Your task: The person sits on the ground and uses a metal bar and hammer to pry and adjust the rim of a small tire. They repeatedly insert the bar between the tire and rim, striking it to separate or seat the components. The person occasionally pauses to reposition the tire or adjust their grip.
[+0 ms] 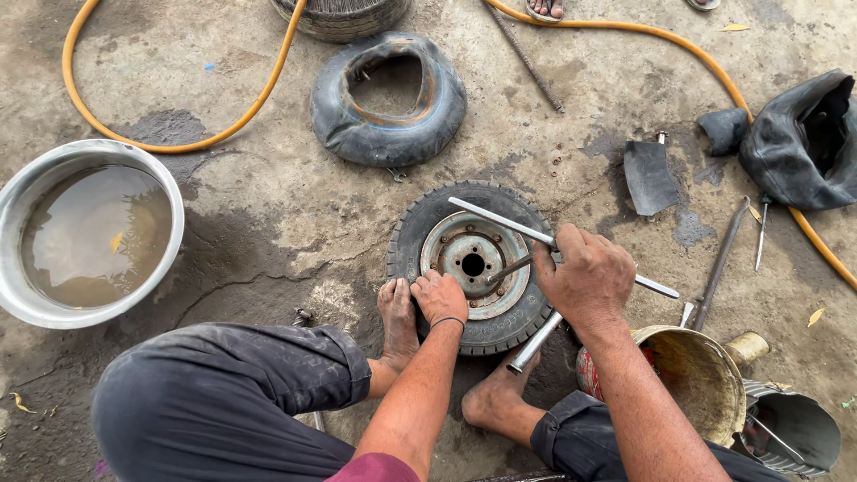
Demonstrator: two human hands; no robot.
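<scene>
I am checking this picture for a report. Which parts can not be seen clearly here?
- Head view: the right hand covers the middle of the cross wrench, so its grip is hidden.
- The left hand and both feet hide the near edge of the small wheel.
- The top edge cuts off the tyre and another person's foot.
- The loose nuts on the ground are too small to count.

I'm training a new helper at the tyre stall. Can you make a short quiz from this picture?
1. True or false: the right hand holds a cross-shaped metal wrench over the small wheel.
2. What does the left hand rest on: A the basin, B the wheel's rim, C the hose?
3. What fills the metal basin on the left?

Key: 1 true. 2 B. 3 murky water.
</scene>
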